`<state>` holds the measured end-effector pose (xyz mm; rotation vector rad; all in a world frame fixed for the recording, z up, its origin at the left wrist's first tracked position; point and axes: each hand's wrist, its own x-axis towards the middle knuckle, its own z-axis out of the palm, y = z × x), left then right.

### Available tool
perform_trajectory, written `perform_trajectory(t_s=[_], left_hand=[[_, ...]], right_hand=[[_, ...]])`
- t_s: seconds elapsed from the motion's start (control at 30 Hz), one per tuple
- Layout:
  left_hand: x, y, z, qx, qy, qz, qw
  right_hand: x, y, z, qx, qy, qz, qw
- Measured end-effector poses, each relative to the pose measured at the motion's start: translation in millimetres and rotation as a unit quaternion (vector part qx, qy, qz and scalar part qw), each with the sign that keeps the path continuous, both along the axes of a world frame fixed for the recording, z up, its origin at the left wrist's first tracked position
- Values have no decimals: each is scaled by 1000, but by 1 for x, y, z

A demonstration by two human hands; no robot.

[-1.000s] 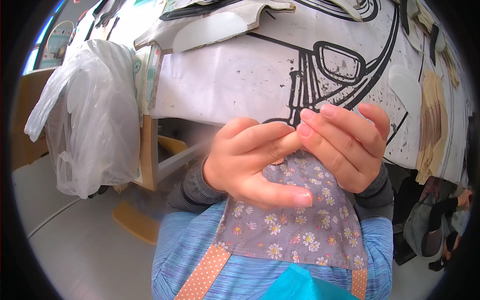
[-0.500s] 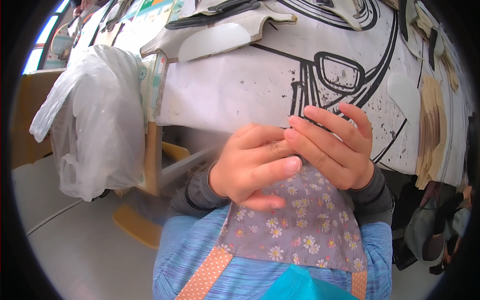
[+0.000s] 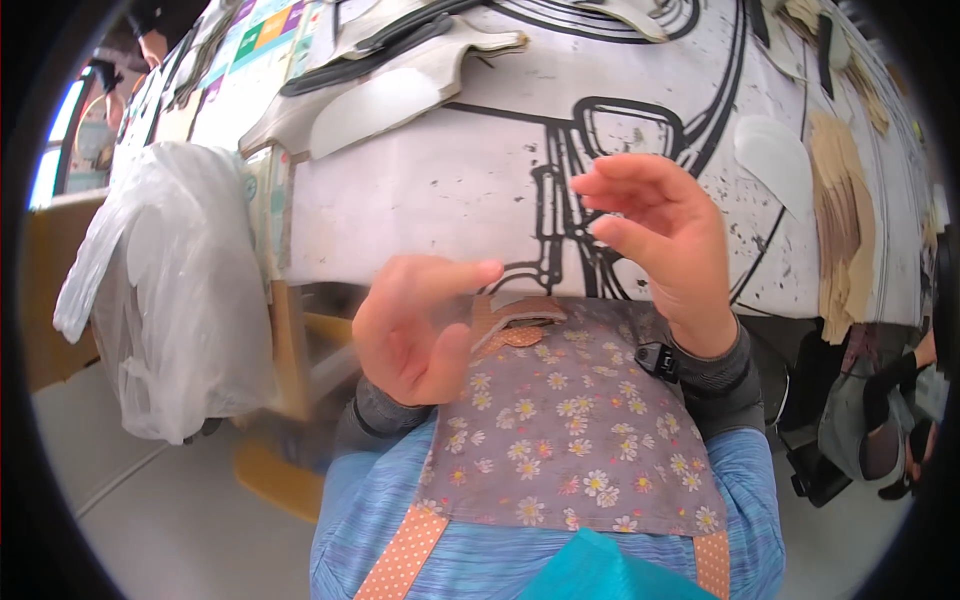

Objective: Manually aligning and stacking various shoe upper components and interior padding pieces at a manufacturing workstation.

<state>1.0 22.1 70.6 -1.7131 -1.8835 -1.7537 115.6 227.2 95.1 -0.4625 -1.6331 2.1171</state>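
My left hand hovers over the near edge of the table, somewhat blurred, with its index finger stretched and its thumb apart; nothing shows in it. Higher and to the right, my right hand is raised above the printed table cover, its fingers curved and the thumb held away from them, with no object between. A small black clip-like piece sits at the right wrist. Below both hands, a grey daisy-patterned apron covers my front. A polka-dot trim shows at its upper part.
A translucent plastic bag hangs at the table's left corner. Pale cut pieces with black strips lie farther back. On the right are a white rounded piece and a stack of beige pieces. Another person's hand is at far left.
My hands, together at the fingertips before, have come apart: the left moved left and down, the right slightly up. The view has shifted, showing more of the apron.
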Motion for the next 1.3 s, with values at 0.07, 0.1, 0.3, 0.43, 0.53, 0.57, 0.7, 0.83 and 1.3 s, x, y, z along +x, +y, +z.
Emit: perform_trajectory(t_s=[0.07, 0.1, 0.3, 0.43, 0.53, 0.57, 0.7, 0.83, 1.3], left_hand=[[-1, 5, -6, 57, -3, -60, 997], [6, 14, -8, 105, -38, -37, 993], [1, 7, 11, -89, -50, 1, 995], [-20, 17, 13, -167, 101, 84, 977], [-53, 10, 10, -205, 110, 182, 956], [-66, 5, 6, -205, 53, 234, 949], [-112, -11, -25, -41, -227, 404, 885], [-152, -29, -52, 43, -403, 371, 836], [-148, 2, -61, -207, 222, 389, 870]], right_hand=[[2, 5, -6, -31, -11, 2, 999], [2, 6, -9, -68, -16, 25, 997], [9, 7, -10, -80, -31, 46, 995], [18, 9, -17, 49, 0, -5, 999], [28, 28, -9, 140, 37, 22, 989], [27, 31, 0, 187, 37, 55, 980], [14, 31, 38, 217, 81, 74, 970], [-26, 21, 76, 296, -40, 95, 950], [-298, 36, -54, 814, -22, 44, 579]])
